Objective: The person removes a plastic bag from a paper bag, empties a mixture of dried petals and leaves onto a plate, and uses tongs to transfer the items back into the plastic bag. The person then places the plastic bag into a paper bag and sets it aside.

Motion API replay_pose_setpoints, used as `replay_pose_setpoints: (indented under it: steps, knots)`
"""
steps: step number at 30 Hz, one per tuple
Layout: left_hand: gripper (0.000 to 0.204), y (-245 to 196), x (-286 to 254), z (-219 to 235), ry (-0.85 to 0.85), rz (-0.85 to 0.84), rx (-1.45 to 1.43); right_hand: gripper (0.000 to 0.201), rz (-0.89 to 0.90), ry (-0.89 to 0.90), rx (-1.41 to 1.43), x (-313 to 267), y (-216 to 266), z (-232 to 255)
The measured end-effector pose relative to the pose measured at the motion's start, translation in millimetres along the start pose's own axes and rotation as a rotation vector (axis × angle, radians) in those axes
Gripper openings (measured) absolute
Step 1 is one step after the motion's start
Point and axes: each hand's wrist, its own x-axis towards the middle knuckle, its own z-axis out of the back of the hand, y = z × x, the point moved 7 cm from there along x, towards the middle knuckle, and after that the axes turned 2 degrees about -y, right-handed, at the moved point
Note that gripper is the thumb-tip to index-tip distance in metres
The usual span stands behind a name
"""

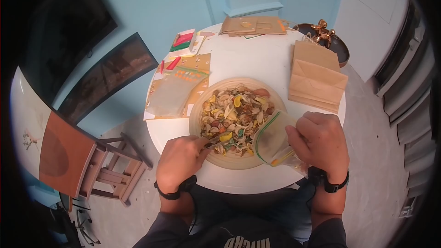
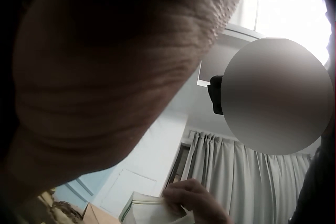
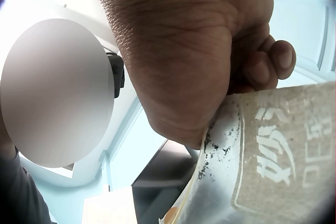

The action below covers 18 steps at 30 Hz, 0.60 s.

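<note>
A round wooden tray (image 1: 198,103) holds a heap of dried potpourri (image 1: 234,119), with yellow, green and reddish-brown pieces among pale petals. At its near left edge, my left hand (image 1: 180,161) pinches a thin translucent utensil (image 1: 216,142) that reaches into the potpourri; I cannot tell its exact kind. My right hand (image 1: 324,142) grips a clear zip bag (image 1: 275,135) by its side, over the tray's right rim. The bag's green-edged mouth gapes toward the potpourri. In the right wrist view, white lettering and dark specks show on the bag (image 3: 273,155) below the curled fingers (image 3: 260,69).
A flat zip bag (image 1: 172,94) lies on a patterned sheet at the left, near red strips and a small box (image 1: 183,41). Brown paper bags (image 1: 318,78) stand at the right, and kraft envelopes (image 1: 252,26) lie at the back. A wooden chair (image 1: 115,174) stands left of the white table (image 1: 229,59).
</note>
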Motion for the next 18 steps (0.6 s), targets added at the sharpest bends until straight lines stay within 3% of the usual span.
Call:
replay_pose_setpoints:
  steps: [7, 13, 18]
  knots:
    - [0.025, -12, 0, 22, -0.148, -0.035, -0.111, 0.033, 0.019, -0.016, 0.012, -1, 1, 0]
    - [0.025, -49, 12, 13, -0.239, -0.229, -0.303, 0.032, 0.028, 0.006, 0.014, -2, 2, -2]
    - [0.034, -75, 15, 0, -0.142, -0.342, -0.305, 0.035, 0.003, 0.007, -0.020, -2, -1, 3]
